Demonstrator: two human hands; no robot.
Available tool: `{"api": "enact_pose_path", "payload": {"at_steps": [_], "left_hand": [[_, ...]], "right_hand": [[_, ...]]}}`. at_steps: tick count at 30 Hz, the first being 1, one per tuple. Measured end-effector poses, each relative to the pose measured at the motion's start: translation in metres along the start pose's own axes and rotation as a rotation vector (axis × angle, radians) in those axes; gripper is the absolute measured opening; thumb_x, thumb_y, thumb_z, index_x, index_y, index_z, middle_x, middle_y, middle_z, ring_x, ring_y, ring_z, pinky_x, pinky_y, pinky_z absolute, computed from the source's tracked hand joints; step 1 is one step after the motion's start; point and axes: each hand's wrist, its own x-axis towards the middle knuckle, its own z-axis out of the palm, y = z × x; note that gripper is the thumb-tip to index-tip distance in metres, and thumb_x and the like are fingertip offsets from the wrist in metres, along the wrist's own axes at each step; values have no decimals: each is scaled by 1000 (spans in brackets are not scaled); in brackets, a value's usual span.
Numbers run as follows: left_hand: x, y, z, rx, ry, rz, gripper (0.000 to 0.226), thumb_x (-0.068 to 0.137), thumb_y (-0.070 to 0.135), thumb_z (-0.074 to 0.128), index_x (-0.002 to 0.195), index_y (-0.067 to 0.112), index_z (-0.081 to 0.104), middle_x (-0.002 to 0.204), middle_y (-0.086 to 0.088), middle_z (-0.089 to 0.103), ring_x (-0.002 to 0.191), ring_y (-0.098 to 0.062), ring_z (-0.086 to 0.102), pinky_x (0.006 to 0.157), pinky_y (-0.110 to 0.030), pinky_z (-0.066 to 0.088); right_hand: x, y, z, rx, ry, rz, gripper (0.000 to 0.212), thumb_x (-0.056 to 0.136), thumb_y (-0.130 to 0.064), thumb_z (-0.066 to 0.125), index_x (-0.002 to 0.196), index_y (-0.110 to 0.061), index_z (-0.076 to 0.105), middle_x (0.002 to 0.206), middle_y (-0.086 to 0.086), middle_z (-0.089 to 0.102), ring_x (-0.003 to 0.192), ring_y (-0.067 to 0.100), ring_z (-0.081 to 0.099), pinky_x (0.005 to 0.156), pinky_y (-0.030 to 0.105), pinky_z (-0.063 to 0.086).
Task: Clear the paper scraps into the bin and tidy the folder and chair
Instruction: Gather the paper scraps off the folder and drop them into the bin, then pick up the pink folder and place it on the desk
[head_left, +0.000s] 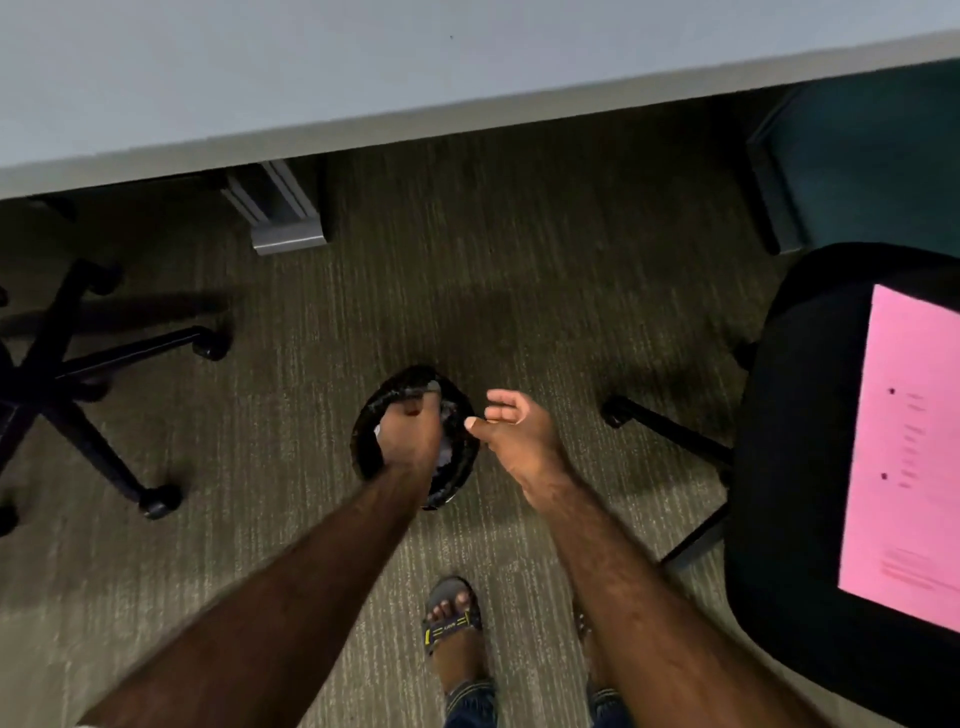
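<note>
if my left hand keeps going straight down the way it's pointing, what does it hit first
Most likely the black-lined bin: your left hand hangs right over its mouth, fingers pointing down into it, so it would meet the pale scraps inside. How far down they lie is unclear from this overhead view.

Likely office, desk (363, 78), swivel chairs (789, 467), carpet (519, 260)

— Where does the bin (415, 447) sit from where you stand?
— On the carpet (519, 260) straight ahead of your sandalled foot (452, 623), short of the desk (363, 78) edge. Your left hand (410, 436) is over its mouth; your right hand (511, 431) is just beside its right rim.
— And the chairs?
— One chair (810, 467) stands to your right, with the folder (904, 457) lying on its seat. Another chair's wheeled base (78, 374) lies far left. A desk leg (280, 213) stands behind the bin, to the left.
</note>
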Motion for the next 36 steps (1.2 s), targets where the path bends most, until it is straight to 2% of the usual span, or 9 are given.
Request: {"api": "enact_pose_path", "payload": {"at_steps": [3, 6, 11, 18, 23, 26, 28, 33, 36], "left_hand": [[-20, 8, 37, -53, -70, 84, 82, 63, 93, 55, 85, 16, 74, 83, -6, 79, 87, -32, 76, 87, -54, 62], [-69, 39, 74, -56, -147, 191, 72, 69, 86, 57, 86, 17, 71, 84, -5, 79, 86, -29, 76, 84, -56, 62], [-154, 83, 127, -56, -281, 275, 59, 72, 78, 62, 87, 21, 70, 86, -5, 79, 85, -28, 77, 82, -56, 63], [-249, 114, 198, 13, -449, 418, 35, 86, 59, 70, 85, 24, 68, 77, -3, 76, 68, -16, 71, 67, -42, 62], [-297, 114, 240, 243, -501, 485, 40, 85, 61, 68, 89, 21, 70, 86, 0, 76, 81, -19, 73, 75, -36, 60], [-313, 111, 264, 398, -477, 475, 36, 91, 50, 69, 95, 14, 70, 92, -1, 74, 81, -17, 67, 64, -24, 47], [-315, 107, 273, 489, -460, 460, 36, 92, 48, 68, 96, 12, 71, 95, -4, 74, 80, -18, 66, 59, -23, 42], [-317, 98, 282, 619, -391, 437, 25, 92, 36, 70, 97, 12, 71, 100, -6, 75, 89, -26, 71, 77, -29, 55], [-318, 98, 282, 643, -394, 453, 24, 92, 29, 70, 103, 8, 73, 103, -3, 74, 96, -25, 71, 82, -30, 53]], "right_hand": [[-14, -14, -47, 5, 57, -77, 48, 82, -16, 87, 126, -20, 68, 115, 2, 72, 104, 13, 71, 79, 20, 54], [-33, -31, -104, 25, 122, -125, 47, 82, -18, 87, 125, -23, 68, 114, -2, 73, 106, 11, 71, 85, 24, 56], [-62, -53, -199, 63, 234, -229, 48, 82, -18, 87, 126, -23, 68, 116, -5, 72, 106, 5, 70, 84, 19, 55], [-96, -68, -324, 32, 433, -314, 48, 84, -22, 86, 128, -26, 68, 113, -11, 73, 105, 4, 69, 92, 26, 58], [-118, -58, -397, -4, 574, -258, 46, 88, -27, 83, 130, -28, 64, 120, -13, 67, 110, 9, 64, 90, 25, 53], [-126, -39, -436, -37, 646, -192, 51, 88, -24, 83, 134, -23, 62, 132, -5, 66, 121, 16, 61, 94, 26, 48], [-126, -23, -454, -93, 673, -140, 54, 87, -25, 84, 136, -21, 62, 138, 0, 64, 126, 21, 60, 96, 29, 47], [-123, 13, -488, -268, 722, 15, 66, 84, -24, 85, 144, -15, 59, 148, 8, 53, 133, 32, 56, 108, 47, 52], [-117, 29, -496, -339, 720, 97, 73, 82, -26, 85, 147, -12, 55, 154, 11, 47, 137, 34, 51, 112, 48, 49]]}}
